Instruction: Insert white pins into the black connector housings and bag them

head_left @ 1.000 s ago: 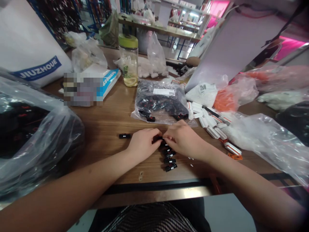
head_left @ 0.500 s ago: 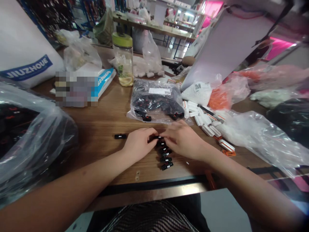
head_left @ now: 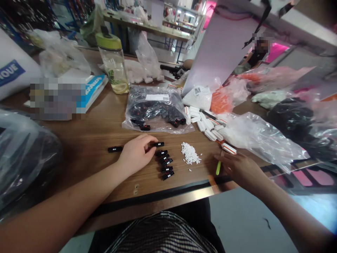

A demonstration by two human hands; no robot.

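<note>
My left hand [head_left: 138,151] is closed, thumb and fingertips pinching the left end of a small black connector housing [head_left: 159,144] with two white dots on top. Just below it, several similar black connectors [head_left: 166,169] lie in a slanting column on the wooden table. Another black connector [head_left: 115,149] rests to the left of my left wrist. Over by the table's front edge, my right hand [head_left: 235,165] is closed on a slim tool with a yellow-green end [head_left: 218,168]; the rest of the tool is hidden by the fingers. Between the hands lies a pile of tiny white pegs [head_left: 190,153].
A clear bag of black connectors [head_left: 158,109] lies behind my hands. White blocks [head_left: 206,123] are heaped to its right, beside crumpled plastic bags [head_left: 252,135]. A bottle with a green lid [head_left: 112,63] stands behind left, near a blue-covered book [head_left: 92,93].
My right hand has left the connectors and moved right, where it now holds the yellow-green tool. That uncovers the white pegs. My left hand still pinches a connector. The view has swung right.
</note>
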